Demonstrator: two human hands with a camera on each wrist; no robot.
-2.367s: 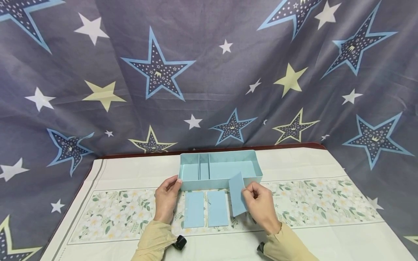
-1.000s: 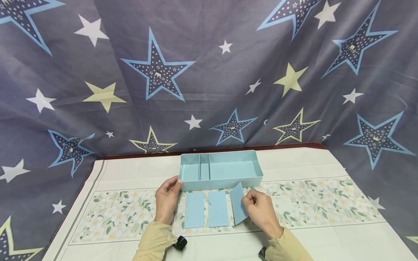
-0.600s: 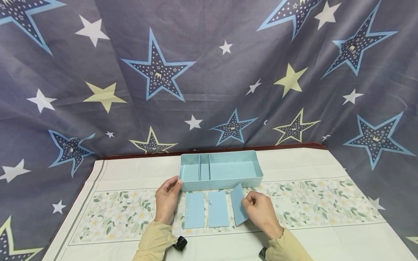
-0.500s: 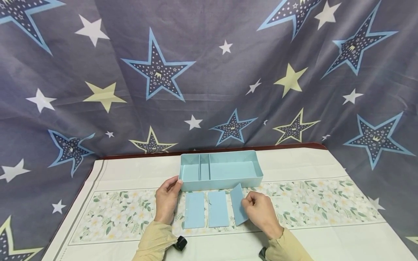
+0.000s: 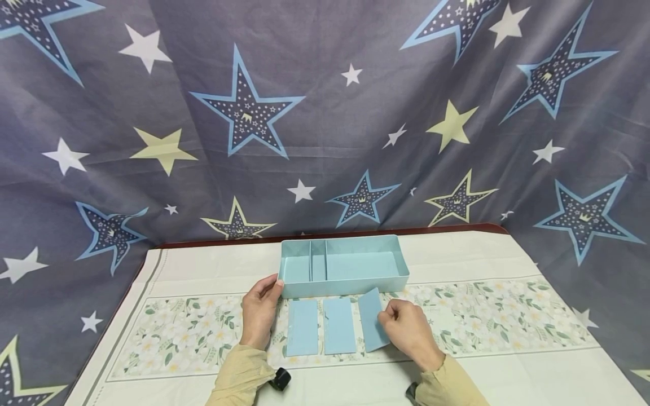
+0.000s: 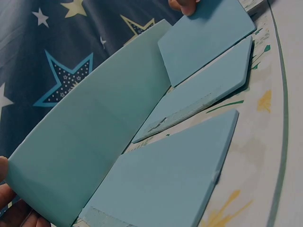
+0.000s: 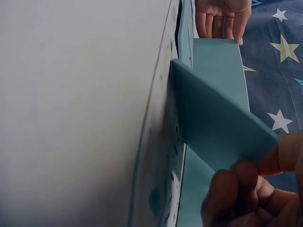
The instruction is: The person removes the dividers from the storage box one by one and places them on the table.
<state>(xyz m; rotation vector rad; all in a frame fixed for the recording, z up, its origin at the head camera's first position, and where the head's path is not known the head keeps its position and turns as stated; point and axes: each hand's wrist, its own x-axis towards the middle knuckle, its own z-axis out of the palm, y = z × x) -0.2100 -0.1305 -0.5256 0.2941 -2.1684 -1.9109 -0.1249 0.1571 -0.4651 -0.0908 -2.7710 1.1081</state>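
A light-blue storage box point(image 5: 345, 288) with two upright dividers inside stands on the table. My left hand point(image 5: 260, 309) grips its near left corner, thumb at the rim and fingers along the end wall; the left wrist view catches only those fingertips. In front of the box two flat blue divider panels, a left one point(image 5: 303, 328) and a middle one point(image 5: 339, 326), lie side by side. To their right, my right hand point(image 5: 408, 330) pinches a third divider panel point(image 5: 370, 321) by its right edge. This panel slants, its left edge down at the cloth and its right edge raised.
A white tablecloth point(image 5: 203, 268) with a floral band point(image 5: 467, 316) covers the table. Close behind the table's dark red far edge point(image 5: 457, 226) hangs a grey curtain point(image 5: 325, 124) patterned with stars. Black wrist devices, one being the left strap piece point(image 5: 280, 378), sit near the sleeves.
My right hand has brought the third divider panel down and nearer, and its right edge has lowered slightly toward the cloth. The left hand and box have stayed in place.
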